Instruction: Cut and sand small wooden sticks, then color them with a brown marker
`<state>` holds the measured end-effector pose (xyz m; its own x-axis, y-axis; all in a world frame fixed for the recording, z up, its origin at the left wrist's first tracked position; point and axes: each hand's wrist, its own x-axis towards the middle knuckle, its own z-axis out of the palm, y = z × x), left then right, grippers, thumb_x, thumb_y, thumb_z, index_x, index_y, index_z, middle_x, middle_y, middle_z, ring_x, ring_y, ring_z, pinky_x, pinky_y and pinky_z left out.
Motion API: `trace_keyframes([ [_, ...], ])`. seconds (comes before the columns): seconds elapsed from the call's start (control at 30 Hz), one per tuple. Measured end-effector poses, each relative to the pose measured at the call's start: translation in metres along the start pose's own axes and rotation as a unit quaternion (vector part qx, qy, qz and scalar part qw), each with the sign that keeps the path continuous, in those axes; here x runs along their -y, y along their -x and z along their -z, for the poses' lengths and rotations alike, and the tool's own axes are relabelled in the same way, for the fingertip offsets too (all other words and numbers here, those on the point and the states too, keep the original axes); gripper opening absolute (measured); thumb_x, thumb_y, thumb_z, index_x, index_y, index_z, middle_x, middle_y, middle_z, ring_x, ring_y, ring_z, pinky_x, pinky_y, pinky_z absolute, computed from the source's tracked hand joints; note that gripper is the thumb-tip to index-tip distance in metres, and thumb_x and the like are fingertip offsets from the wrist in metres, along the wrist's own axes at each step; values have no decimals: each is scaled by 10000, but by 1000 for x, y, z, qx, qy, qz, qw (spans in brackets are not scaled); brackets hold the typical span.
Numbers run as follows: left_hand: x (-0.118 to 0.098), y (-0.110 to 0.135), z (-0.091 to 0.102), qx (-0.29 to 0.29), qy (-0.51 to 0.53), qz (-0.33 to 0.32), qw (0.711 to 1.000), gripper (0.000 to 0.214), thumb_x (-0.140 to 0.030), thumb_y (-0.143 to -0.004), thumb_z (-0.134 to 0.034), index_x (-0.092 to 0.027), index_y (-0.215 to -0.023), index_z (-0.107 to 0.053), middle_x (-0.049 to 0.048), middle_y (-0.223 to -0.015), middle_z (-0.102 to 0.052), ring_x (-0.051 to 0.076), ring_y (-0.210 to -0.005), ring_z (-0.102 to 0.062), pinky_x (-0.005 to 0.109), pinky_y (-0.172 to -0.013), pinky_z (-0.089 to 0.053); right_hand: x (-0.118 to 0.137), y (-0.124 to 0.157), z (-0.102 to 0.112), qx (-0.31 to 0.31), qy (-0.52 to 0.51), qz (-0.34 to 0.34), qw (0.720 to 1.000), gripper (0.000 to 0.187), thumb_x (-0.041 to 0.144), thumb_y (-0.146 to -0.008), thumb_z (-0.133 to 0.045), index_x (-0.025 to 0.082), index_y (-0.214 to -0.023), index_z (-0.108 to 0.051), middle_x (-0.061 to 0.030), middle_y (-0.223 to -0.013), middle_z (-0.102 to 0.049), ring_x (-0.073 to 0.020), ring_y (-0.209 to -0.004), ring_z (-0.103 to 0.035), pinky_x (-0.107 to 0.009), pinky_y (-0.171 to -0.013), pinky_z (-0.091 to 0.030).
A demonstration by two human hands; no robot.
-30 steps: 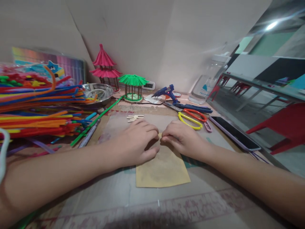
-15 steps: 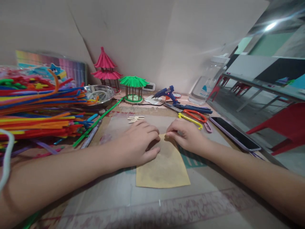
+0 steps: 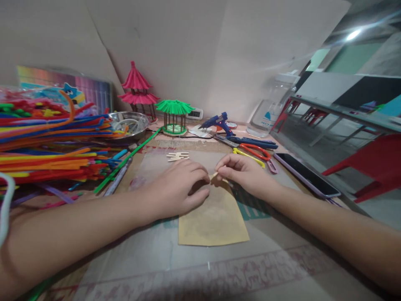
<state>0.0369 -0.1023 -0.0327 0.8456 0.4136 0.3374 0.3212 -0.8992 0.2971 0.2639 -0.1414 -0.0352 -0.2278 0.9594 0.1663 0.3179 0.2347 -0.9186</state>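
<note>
Pale wall (image 3: 200, 50) right across the back, and below it the counter (image 3: 134, 251) stretches towards us under its see-through cover. Big heap of coloured fuzzy stems (image 3: 56, 138) crowding the left side! Next down, the tan sheet (image 3: 213, 228), flat in the middle, and it has hardly shifted all second. Left hand (image 3: 186, 188) lies over its upper left, fingers curled down, thumb and forefinger apart with nothing visible between them, barely stirring. Right hand (image 3: 247, 173) is where the action is! A second ago its fingers were low and close to the left hand, whatever they had well hidden; half a second on, they'd slid off to the right; now they've tipped up. Beyond the left hand, a little group of pale sticks (image 3: 178, 156) lies just as it did. And smallest of all, out it comes: a short stick (image 3: 214, 175), pinched between right thumb and forefinger, tilted, above the sheet's top edge! One end points at the left forefinger; touching or not, I can't tell. For the work in hand, that looks like the piece being turned or checked rather than pressed down
</note>
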Motion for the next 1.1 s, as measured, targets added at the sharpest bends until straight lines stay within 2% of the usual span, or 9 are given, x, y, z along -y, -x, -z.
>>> trace_keyframes([
  [0.1,1,-1,1,-32,46,8,998,192,-325,-987,-529,-193,-971,-667,54,-1007,-687,216,-982,-614,373,-877,-459,4,4,-6,20,-159,-24,987,265,385,-793,-808,198,-838,-625,-15,-800,-746,-158,-762,-714,-307,-755,-569],
  [0.23,0,-1,5,-66,66,2,996,213,-325,-1020,-500,-194,-947,-651,49,-1018,-673,207,-993,-606,352,-880,-453,6,6,-9,36,-221,-39,974,310,383,-777,-850,202,-882,-621,-9,-802,-763,-148,-772,-735,-302,-779,-588],
  [0.37,-2,1,8,-95,56,-13,994,176,-309,-1016,-514,-197,-952,-634,44,-1007,-676,201,-983,-612,343,-879,-458,8,8,-11,68,-214,-49,973,335,460,-828,-799,201,-923,-609,-30,-804,-777,-173,-807,-757,-366,-846,-604],
  [0.53,-4,2,10,-112,48,-28,992,161,-309,-1012,-524,-199,-929,-608,38,-993,-675,194,-984,-610,336,-888,-459,11,12,-16,111,-204,-57,971,379,528,-826,-778,202,-901,-599,-31,-803,-773,-191,-840,-765,-413,-908,-594],
  [1.1,-3,0,9,-122,50,-32,991,132,-308,-991,-593,-201,-1048,-646,28,-1036,-687,195,-1013,-611,329,-905,-454,12,14,-18,144,-172,-56,973,312,488,-917,-687,179,-893,-649,-55,-879,-791,-176,-888,-755,-389,-928,-574],
])
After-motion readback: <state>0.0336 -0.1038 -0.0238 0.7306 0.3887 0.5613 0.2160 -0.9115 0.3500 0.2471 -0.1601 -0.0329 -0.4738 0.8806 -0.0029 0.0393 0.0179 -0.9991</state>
